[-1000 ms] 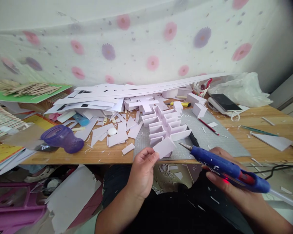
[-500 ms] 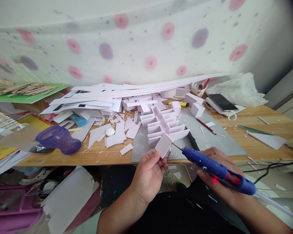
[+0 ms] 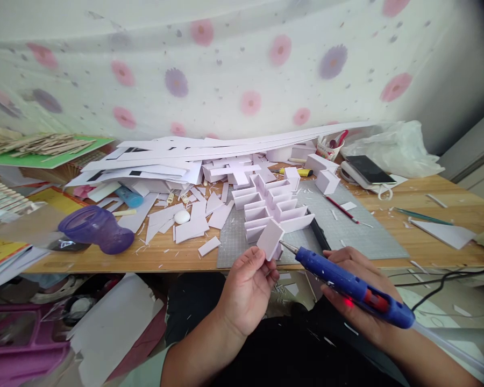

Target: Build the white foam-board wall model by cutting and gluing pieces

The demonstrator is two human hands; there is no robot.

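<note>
Between the thumb and fingers of my left hand (image 3: 248,285) is a small white foam board piece (image 3: 270,239), tilted up in front of the model. My right hand (image 3: 357,285) is wrapped round a blue hot glue gun (image 3: 339,277) with a red light glowing on its side. The nozzle points left and is at the right edge of the piece; whether it touches, I cannot tell. A clear glue stick (image 3: 447,344) sticks out of the gun's back end. Just beyond my left hand, the white walled model (image 3: 272,201) stands on the grey cutting mat (image 3: 358,236).
Foam board scraps (image 3: 191,228) litter the wooden table (image 3: 121,263) at left, beside a purple boot-shaped container (image 3: 100,228). A yellow cutter (image 3: 302,172), a red pencil (image 3: 342,209) and a phone (image 3: 370,169) lie behind and to the right. A black cable (image 3: 447,279) trails at right.
The glue gun's nozzle has slid slightly down along the piece's right edge, and my right hand has shifted a little left. My left hand has barely moved.
</note>
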